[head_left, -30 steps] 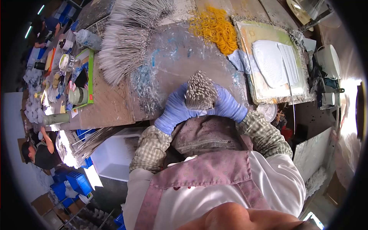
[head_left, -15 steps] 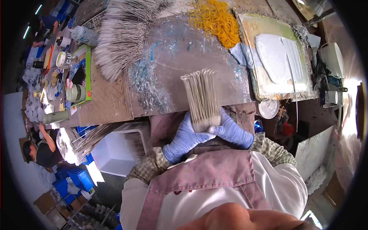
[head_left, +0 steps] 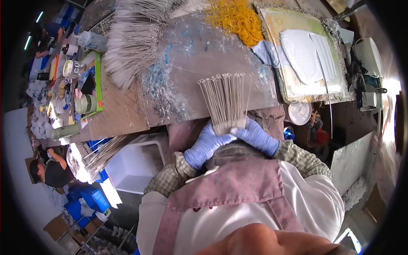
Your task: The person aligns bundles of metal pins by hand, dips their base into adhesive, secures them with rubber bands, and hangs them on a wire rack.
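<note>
A bundle of thin wire brushes (head_left: 226, 100) stands upright in front of me, looped wire ends up and slightly fanned. My left hand (head_left: 207, 144), in a blue-violet glove, grips the bundle's lower left side. On its lower right side, my right hand (head_left: 258, 137) closes in the same kind of glove, thumbs nearly meeting in front. The bundle's lower ends are partly hidden by the hands. Beyond it lies the stained worktable (head_left: 191, 85). A large pile of similar wire brushes with white bristles (head_left: 131, 46) lies on the table's far left.
Yellow rubber bands (head_left: 238, 23) are heaped at the back, beside a crusted board (head_left: 293, 91) bearing white sheets (head_left: 299, 55). A white bin (head_left: 134, 168) stands below left, near more wire stems (head_left: 104, 155). A round white lid (head_left: 299, 113) is at right. Co-workers (head_left: 55, 170) are at far left.
The bundle's looped tops have spread wider, and one wire leans apart on the right. Both hands still hold its lower part, slightly higher in view.
</note>
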`<action>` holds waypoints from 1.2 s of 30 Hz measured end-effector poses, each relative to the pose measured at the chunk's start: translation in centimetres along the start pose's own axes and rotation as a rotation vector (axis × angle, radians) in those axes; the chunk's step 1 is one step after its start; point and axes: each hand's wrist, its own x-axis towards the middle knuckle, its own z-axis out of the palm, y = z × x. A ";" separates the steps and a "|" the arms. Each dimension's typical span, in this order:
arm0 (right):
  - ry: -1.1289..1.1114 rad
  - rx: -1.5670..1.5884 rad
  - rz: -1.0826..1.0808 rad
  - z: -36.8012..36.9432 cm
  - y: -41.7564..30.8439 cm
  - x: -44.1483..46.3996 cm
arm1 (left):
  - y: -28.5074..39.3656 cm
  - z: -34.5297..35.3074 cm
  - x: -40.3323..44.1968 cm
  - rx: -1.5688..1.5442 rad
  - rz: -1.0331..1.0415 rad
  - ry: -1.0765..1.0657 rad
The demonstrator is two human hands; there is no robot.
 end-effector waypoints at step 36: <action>0.285 -1.421 -0.592 -1.7 -2.1 12.7 | 12.9 5.3 5.4 0.350 1.013 0.222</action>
